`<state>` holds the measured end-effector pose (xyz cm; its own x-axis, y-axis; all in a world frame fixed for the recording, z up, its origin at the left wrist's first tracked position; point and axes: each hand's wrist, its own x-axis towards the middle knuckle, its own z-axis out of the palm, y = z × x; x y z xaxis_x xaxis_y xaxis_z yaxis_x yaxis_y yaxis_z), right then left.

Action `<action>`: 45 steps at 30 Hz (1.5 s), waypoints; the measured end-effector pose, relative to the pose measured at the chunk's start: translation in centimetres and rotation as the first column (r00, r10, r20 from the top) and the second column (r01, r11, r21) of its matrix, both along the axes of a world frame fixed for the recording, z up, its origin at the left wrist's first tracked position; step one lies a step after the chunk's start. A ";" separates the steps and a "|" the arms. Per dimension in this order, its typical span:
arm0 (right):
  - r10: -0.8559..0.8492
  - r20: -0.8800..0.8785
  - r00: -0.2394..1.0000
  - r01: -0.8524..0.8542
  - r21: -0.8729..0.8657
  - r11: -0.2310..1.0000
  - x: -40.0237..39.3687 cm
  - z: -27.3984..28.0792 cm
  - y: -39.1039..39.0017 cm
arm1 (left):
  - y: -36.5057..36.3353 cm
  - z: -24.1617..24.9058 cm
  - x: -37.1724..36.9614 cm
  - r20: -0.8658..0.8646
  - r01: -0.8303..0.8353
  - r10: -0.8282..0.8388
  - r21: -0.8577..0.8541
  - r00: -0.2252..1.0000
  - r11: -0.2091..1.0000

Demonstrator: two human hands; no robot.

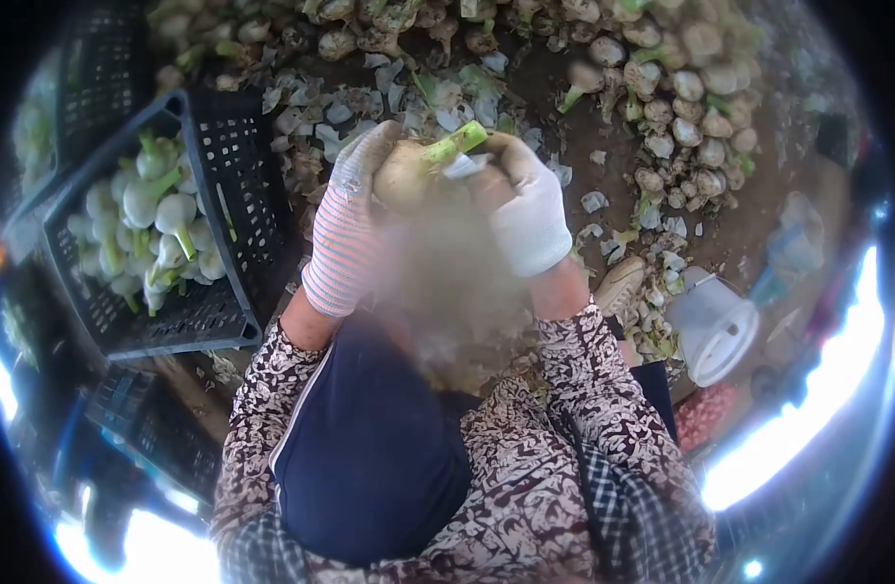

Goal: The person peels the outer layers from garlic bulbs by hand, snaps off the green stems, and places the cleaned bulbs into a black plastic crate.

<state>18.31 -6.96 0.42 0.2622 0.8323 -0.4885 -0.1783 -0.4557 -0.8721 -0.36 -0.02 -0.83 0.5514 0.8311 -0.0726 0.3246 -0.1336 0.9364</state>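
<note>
Both gloved hands are raised in front of my lap. My left hand (348,219), in a striped glove, is wrapped round a pale bulb (403,179) with a short green stem pointing right. My right hand (527,200), in a white glove, is closed beside the stem, with a small white piece (461,166) at its fingers; what else it grips I cannot make out. A blurred smear on the view hides the area just below the bulb and between the hands.
A black crate (241,195) of peeled bulbs (156,209) stands at the left. Unpeeled bulbs (688,117) are piled along the back and right. Peelings (321,112) litter the ground. A white bucket (722,341) lies at the right, near a shoe (620,286).
</note>
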 end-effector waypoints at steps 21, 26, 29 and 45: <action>0.112 -0.093 0.989 -0.091 0.207 0.974 -1.1 -0.5 -0.2 | 0.8 3.7 -0.7 0.304 0.070 0.351 -0.834 0.886 0.547; 0.105 0.322 0.941 -0.234 0.393 0.889 -1.0 -0.3 0.2 | 0.1 4.2 0.2 0.122 -0.165 0.372 -0.741 0.920 0.651; 0.020 0.476 0.879 -0.264 0.452 0.852 -1.3 0.6 0.1 | -0.7 3.7 -0.1 0.159 -0.095 0.242 -0.618 0.957 0.781; 0.257 0.390 0.884 -0.422 0.434 0.796 2.1 3.1 1.4 | -0.3 5.3 -0.7 0.074 -0.195 0.267 -0.503 0.961 0.842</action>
<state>20.38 -5.53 3.55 -0.0224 0.9975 0.0664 0.2087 0.0696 -0.9755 -1.03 -0.35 4.44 0.3820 0.8130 -0.4394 0.1536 0.4130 0.8977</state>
